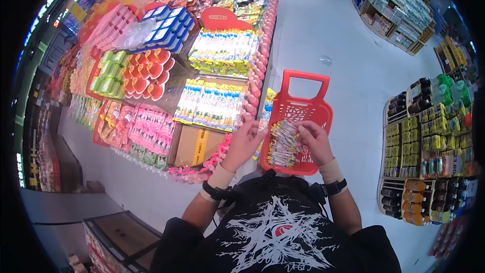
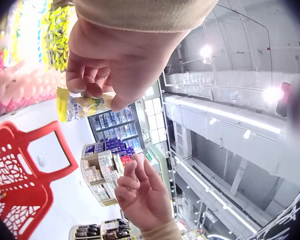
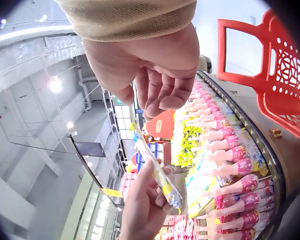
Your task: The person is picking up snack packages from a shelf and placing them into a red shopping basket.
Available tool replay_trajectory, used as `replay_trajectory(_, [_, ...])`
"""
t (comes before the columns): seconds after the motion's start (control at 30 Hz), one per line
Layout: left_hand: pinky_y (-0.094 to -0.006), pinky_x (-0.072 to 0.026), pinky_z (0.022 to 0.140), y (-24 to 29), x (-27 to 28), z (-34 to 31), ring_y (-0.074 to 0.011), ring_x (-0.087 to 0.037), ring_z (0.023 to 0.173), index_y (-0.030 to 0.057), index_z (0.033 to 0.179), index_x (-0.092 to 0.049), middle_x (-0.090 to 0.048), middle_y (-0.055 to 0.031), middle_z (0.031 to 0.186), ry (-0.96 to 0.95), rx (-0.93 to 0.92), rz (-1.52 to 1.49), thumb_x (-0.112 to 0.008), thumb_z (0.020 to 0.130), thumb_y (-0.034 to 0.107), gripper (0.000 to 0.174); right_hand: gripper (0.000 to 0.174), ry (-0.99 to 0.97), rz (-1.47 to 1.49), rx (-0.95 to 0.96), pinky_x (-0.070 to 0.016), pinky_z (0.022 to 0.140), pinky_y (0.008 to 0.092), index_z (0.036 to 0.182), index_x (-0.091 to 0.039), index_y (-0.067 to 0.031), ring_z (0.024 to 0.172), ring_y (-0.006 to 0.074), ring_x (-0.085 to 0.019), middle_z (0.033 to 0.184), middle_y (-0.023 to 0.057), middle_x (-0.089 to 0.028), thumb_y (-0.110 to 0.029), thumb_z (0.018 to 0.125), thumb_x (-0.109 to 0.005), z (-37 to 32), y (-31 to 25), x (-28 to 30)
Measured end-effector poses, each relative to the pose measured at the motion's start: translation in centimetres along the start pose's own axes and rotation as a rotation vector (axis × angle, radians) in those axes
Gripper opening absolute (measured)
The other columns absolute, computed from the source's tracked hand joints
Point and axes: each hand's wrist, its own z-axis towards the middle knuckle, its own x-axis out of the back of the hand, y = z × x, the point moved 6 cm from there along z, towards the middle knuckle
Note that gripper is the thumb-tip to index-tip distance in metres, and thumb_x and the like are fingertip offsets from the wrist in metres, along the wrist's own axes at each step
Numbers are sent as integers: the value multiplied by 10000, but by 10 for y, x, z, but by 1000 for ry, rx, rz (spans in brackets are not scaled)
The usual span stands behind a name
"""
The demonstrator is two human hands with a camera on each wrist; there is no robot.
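Note:
My left hand (image 1: 243,145) pinches a slim, clear-wrapped snack stick (image 3: 160,172) between thumb and fingers. The stick has yellow and blue print; its crimped yellow end (image 2: 63,104) juts past the fingertips in the left wrist view. Opposite it, my right hand (image 1: 316,144) hovers over the red shopping basket (image 1: 327,116) with loosely bent fingers and nothing in them. A pile of similar slim packets (image 1: 284,146) fills the left side of the basket, just beneath both hands.
To the left stands a candy display with stacked stick packets (image 1: 217,103), an opened cardboard box (image 1: 186,146) and a row of pink lollipop-like items (image 1: 256,76) along its edge. Bottle shelves (image 1: 422,141) line the right. Pale floor (image 1: 348,86) runs between them.

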Motion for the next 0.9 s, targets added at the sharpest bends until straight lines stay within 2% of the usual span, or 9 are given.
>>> replay_trajectory(0.1, [-274, -490, 621, 29, 48, -3, -134, -645, 724, 4, 1008, -621, -670, -92, 872, 108, 135, 270, -718, 895, 171, 224, 223, 22, -10, -37, -482, 609, 219, 1141, -620, 0, 656, 66, -558, 915, 49, -673, -166, 1009, -551, -4, 11, 2])
replay_trajectory(0.2, [-367, -495, 660, -12, 106, 13, -272, -632, 741, -2, 930, -636, -636, -139, 841, 297, -244, 705, -747, 836, 176, 229, 225, 60, 1, -60, -484, 605, 215, 1130, -622, -5, 655, 70, -566, 905, 53, -669, -182, 1015, -543, -9, 23, 7])
replay_trajectory(0.3, [-429, -493, 710, -42, 154, 31, -353, -615, 794, -4, 895, -642, -604, -162, 806, 328, -220, 814, -749, 806, 192, 241, 226, 106, -1, -72, -485, 597, 214, 1120, -621, -6, 649, 74, -573, 899, 57, -667, -192, 1017, -543, -14, 33, 12])
replay_trajectory(0.4, [-437, -497, 697, -61, 191, 51, -346, -620, 785, 3, 904, -648, -616, -154, 811, 364, -185, 937, -740, 818, 224, 254, 227, 148, -4, -75, -482, 589, 213, 1108, -619, -6, 640, 79, -576, 896, 58, -666, -200, 1018, -545, -18, 41, 13])
replay_trajectory(0.57, [-473, -523, 747, -85, 230, 88, -374, -648, 857, 16, 912, -659, -665, -189, 894, 341, 24, 1057, -736, 808, 252, 269, 229, 196, 0, -77, -480, 586, 213, 1096, -620, -3, 635, 84, -576, 881, 56, -664, -205, 1020, -542, -22, 46, 11])
replay_trajectory(0.67, [-489, -520, 750, -108, 249, 104, -391, -645, 854, 10, 876, -641, -665, -197, 884, 337, 47, 1086, -747, 795, 241, 267, 231, 218, 4, -79, -478, 581, 212, 1094, -620, -2, 635, 83, -577, 872, 54, -663, -207, 1021, -541, -25, 51, 11])
replay_trajectory(0.9, [-497, -501, 718, -115, 257, 115, -404, -630, 803, -6, 805, -575, -641, -212, 808, 335, -51, 998, -760, 744, 138, 242, 231, 270, 13, -123, -480, 579, 214, 1094, -621, -1, 618, 75, -568, 858, 44, -659, -204, 1022, -538, -27, 63, 17])
